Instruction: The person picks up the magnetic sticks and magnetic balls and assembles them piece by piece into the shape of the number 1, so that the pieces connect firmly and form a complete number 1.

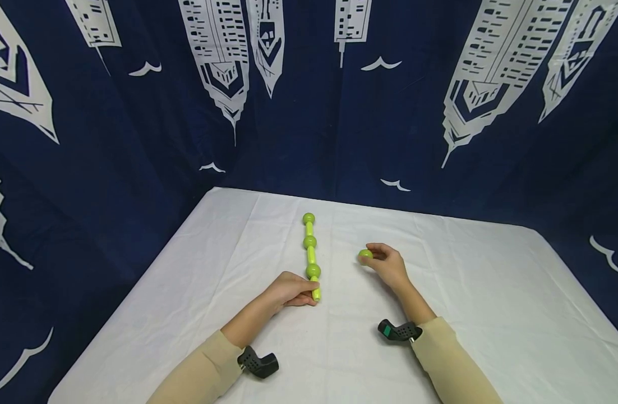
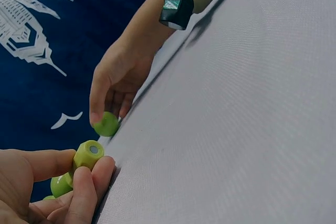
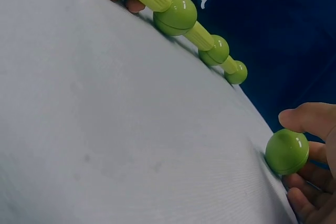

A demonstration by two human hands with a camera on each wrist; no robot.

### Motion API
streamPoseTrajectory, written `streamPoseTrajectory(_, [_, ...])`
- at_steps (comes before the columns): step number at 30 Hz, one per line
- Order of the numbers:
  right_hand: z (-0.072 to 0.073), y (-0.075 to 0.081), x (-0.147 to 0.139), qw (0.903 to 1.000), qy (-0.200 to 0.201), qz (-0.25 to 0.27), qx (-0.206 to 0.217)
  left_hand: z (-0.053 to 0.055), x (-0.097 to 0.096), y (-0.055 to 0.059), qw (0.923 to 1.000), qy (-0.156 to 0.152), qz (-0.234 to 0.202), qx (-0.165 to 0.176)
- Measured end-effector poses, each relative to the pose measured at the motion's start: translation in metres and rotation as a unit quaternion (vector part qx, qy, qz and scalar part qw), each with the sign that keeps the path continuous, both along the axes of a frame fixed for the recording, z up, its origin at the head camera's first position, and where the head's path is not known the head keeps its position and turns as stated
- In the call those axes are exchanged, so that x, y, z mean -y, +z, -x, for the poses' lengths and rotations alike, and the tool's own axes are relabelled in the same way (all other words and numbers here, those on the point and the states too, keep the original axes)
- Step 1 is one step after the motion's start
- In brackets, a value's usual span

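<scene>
A chain of three green balls (image 1: 310, 242) joined by yellow-green rods (image 1: 311, 256) lies lengthwise on the white cloth. My left hand (image 1: 291, 290) pinches the rod (image 1: 316, 290) at its near end between thumb and fingers. In the left wrist view that rod's free end (image 2: 93, 150) shows a small grey disc. To the right of the chain, my right hand (image 1: 390, 268) holds a separate green ball (image 3: 286, 151), thumb at its top and fingers along its side. This ball sits at the cloth, apart from the chain.
White cloth (image 1: 228, 241) covers the table. A dark blue curtain (image 1: 309, 140) with white building and bird prints hangs behind it. Black devices (image 1: 258, 362) are strapped at both wrists, over beige sleeves (image 1: 455, 359).
</scene>
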State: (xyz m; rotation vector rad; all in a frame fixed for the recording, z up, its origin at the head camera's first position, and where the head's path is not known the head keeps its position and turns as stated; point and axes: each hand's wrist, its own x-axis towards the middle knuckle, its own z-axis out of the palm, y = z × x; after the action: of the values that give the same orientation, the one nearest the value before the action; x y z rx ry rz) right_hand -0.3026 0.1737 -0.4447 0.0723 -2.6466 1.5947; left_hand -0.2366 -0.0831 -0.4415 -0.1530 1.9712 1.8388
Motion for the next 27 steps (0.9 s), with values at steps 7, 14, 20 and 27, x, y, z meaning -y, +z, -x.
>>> streamPoseTrajectory(7, [0.001,-0.005,0.0,0.9999,-0.003,-0.011,-0.004,0.0,-0.001,0.0,1.0,-0.001,0.003,-0.003])
streamPoseTrajectory(14, [0.001,-0.01,0.001,0.9995,-0.011,-0.023,-0.018,0.001,-0.001,-0.003,1.0,0.005,-0.001,0.001])
streamPoseTrajectory(20, [0.001,-0.011,0.001,0.9993,-0.015,-0.023,-0.026,0.002,-0.002,-0.004,1.0,0.006,0.001,0.001])
streamPoseTrajectory(27, [0.001,-0.009,0.0,0.9992,-0.011,-0.026,-0.028,0.001,-0.001,-0.003,1.0,0.005,0.004,0.0])
